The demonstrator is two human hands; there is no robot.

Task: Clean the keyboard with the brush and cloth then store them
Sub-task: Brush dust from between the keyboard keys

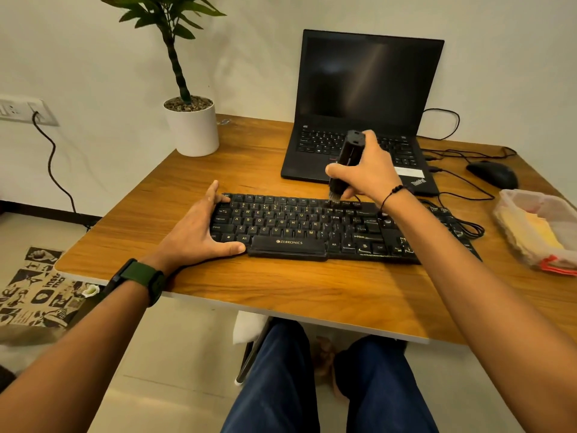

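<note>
- Pale wall and tiled floor frame a wooden bench [281, 285] seen from the head camera; its right edge runs out of the picture.
- At that right edge a clear plastic box [512, 214] is partly cut off; something yellow lies inside, too blurred to name.
- Keys at the right end of the black keyboard [296, 226] are smeared and hidden behind the right forearm, so the legends there cannot be read.
- Bristles of the black brush [348, 157] are small and blurred; they seem to touch the keyboard's top row right of the middle.
- Keyboard lies across the middle of the bench, near its front edge, with a cable trailing toward the right edge.
- Right hand [370, 173] is raised over the keyboard's far edge, wrist bent, its grip wrapped around the brush body, which stands almost upright with the bristles down.
- Left hand [199, 232] lies at the keyboard's left end, fingers straight and spread, thumb along the near edge and forefinger at the far left corner; its grip is not curled round anything.
- Open laptop [368, 89] with a dark screen stands toward the bench's back edge, a white plant pot [193, 129] at the back left corner, a mouse [493, 173] near the right edge.
</note>
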